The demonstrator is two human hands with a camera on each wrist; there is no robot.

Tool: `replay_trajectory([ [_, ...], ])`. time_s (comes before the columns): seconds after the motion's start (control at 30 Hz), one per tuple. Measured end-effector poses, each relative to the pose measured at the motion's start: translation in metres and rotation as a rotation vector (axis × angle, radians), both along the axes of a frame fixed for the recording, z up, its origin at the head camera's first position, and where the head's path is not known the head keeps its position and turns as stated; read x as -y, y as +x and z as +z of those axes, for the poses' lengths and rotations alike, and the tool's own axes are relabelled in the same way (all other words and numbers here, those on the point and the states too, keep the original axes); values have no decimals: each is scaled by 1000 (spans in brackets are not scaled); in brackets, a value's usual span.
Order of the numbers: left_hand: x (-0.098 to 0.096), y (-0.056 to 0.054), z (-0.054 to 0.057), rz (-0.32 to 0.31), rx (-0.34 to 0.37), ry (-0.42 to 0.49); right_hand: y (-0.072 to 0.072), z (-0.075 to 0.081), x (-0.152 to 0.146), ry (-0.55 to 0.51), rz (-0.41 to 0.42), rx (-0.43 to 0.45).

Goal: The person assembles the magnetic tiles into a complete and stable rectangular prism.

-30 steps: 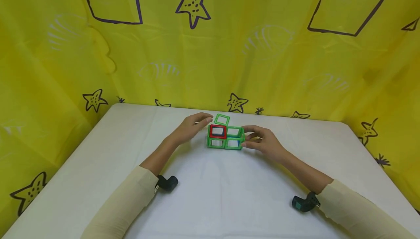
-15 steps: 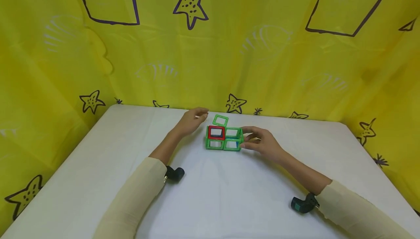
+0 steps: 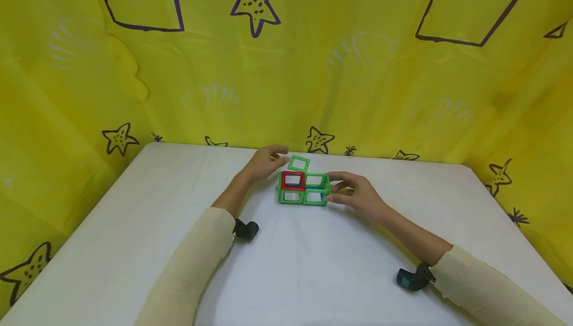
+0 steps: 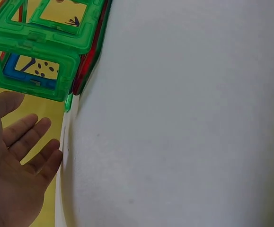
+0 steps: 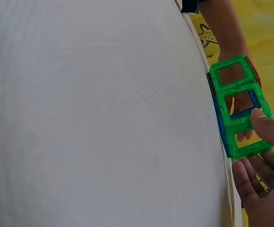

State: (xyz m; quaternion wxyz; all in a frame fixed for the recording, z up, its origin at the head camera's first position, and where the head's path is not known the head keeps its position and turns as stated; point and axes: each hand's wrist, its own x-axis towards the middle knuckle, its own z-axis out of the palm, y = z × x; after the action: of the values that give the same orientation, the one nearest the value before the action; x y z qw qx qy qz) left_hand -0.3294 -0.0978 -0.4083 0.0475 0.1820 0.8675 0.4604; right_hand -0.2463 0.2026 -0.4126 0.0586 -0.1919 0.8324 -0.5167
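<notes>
A box of magnetic tiles point(image 3: 304, 190), two cubes wide, stands on the white table, mostly green with a red square tile point(image 3: 293, 188) on its upper left. My right hand point(image 3: 360, 194) holds the box's right end. In the right wrist view, its thumb point(image 5: 264, 125) presses a green frame while the fingers lie beside the end. A loose green square tile point(image 3: 300, 157) lies flat just behind the box. My left hand point(image 3: 261, 163) reaches beside that tile, thumb and fingers apart and nothing held. The left wrist view shows its relaxed fingers point(image 4: 30, 142) below the box's green end point(image 4: 68, 71).
A yellow curtain point(image 3: 277, 77) with drawn stars hangs right behind the table's far edge. White cloth covers the table point(image 3: 286, 266). Each sleeved forearm carries a black wrist camera point(image 3: 246, 230).
My left hand has moved toward the back of the table, from beside the box to the loose tile's left, its thumb and fingers spread wider. My right hand stays on the box.
</notes>
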Motion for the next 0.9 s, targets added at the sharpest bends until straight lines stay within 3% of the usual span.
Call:
replay_trajectory([
  [0.6, -6, -12, -9, -4, 23, -16, -1, -1, 0, -1, 0, -1],
  [0.9, -8, -17, -14, -22, -12, -28, -1, 1, 1, -2, -6, 12],
])
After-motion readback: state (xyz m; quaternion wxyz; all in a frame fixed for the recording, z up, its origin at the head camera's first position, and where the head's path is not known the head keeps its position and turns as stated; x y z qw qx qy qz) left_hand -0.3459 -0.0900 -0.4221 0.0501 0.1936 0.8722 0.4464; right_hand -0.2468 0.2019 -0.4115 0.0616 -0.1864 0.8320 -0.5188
